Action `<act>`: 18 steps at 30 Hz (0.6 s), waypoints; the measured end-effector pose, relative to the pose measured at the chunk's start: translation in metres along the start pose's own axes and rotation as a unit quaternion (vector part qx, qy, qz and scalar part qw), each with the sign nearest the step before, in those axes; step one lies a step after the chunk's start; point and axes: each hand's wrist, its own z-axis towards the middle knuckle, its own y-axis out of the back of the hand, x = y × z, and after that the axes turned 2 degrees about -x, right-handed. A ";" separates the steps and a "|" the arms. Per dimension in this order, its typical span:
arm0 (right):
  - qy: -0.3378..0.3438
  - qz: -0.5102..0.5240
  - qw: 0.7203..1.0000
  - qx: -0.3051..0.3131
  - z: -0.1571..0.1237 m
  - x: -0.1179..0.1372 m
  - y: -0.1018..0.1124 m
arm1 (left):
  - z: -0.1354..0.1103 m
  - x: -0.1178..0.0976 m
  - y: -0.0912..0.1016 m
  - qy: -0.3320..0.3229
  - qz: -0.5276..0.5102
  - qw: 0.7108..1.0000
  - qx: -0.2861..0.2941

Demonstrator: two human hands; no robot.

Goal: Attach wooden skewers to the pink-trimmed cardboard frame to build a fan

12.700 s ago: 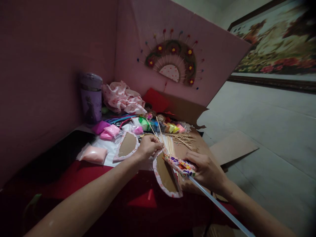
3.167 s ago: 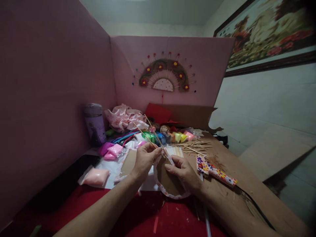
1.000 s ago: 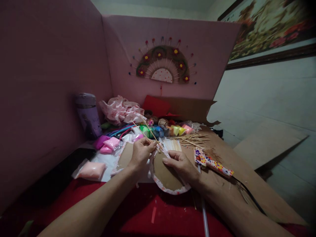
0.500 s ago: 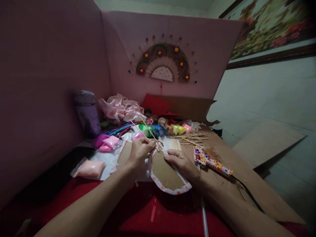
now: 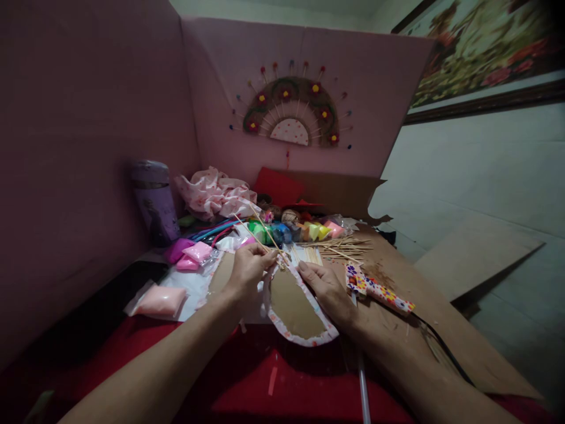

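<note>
A cardboard half-circle [image 5: 295,297] edged with pink floral fabric is held tilted between my hands, bare side toward me. My left hand [image 5: 251,265] is closed on its upper left part. Thin bamboo sticks [image 5: 263,225] rise from its top edge, beside my left fingertips. My right hand [image 5: 324,288] is closed at the upper right edge, its thumb near the fabric border; its other fingers are partly hidden. Another fabric-edged cardboard piece [image 5: 222,274] lies behind my left hand. Right of my right hand lies a floral-covered glue gun [image 5: 375,288] with a clear glue stick [image 5: 363,388].
Loose bamboo sticks [image 5: 346,249] lie behind my right hand. Colored clay packets [image 5: 161,301], crumpled floral fabric [image 5: 216,194] and a purple tumbler [image 5: 154,203] stand or lie at left. A decorated fan [image 5: 293,94] hangs on the pink board [image 5: 375,76].
My right thumb has moved off the cardboard face toward its right border. The half-circle has shifted slightly left; my left hand stays nearly in place.
</note>
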 end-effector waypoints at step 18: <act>0.050 -0.011 0.996 -0.077 0.003 -0.001 0.002 | 0.004 0.004 0.002 -0.040 0.014 0.999 0.018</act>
